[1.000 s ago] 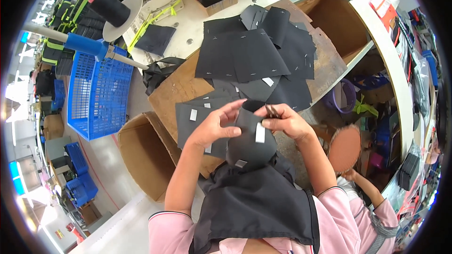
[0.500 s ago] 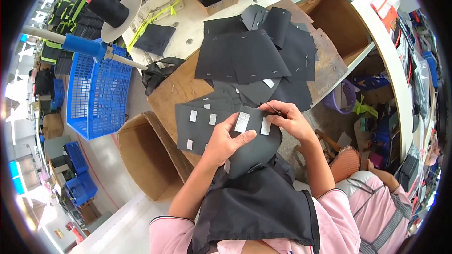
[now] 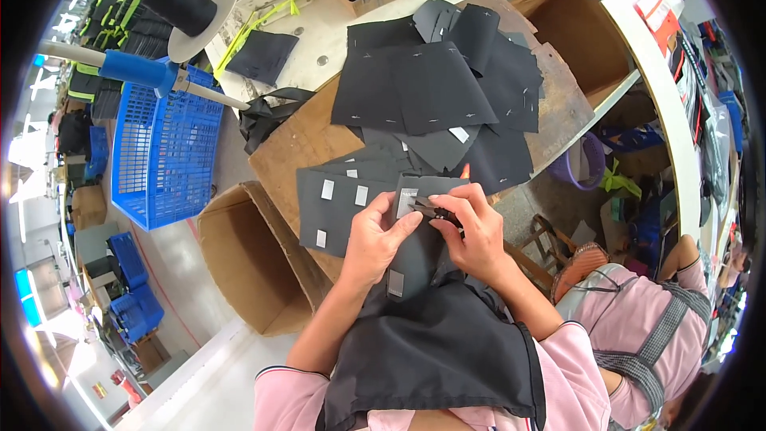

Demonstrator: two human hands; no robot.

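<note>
You are working at a brown board [image 3: 295, 152] piled with black fabric pieces [image 3: 435, 92], a blue basket [image 3: 155, 152] and a cardboard box [image 3: 247, 259] sitting at the left of the frame.
Just below centre, your left hand [image 3: 379, 235] is pinching the black fabric piece [image 3: 423, 215] by its white label [image 3: 407, 201], fingers closed on it; your right hand [image 3: 475, 227] is gripping small snips [image 3: 435, 209] touching that label.

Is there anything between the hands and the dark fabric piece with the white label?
Nothing visible. The left hand grips the dark fabric piece beside its white label, and the right hand holds a small tool directly on it.
</note>
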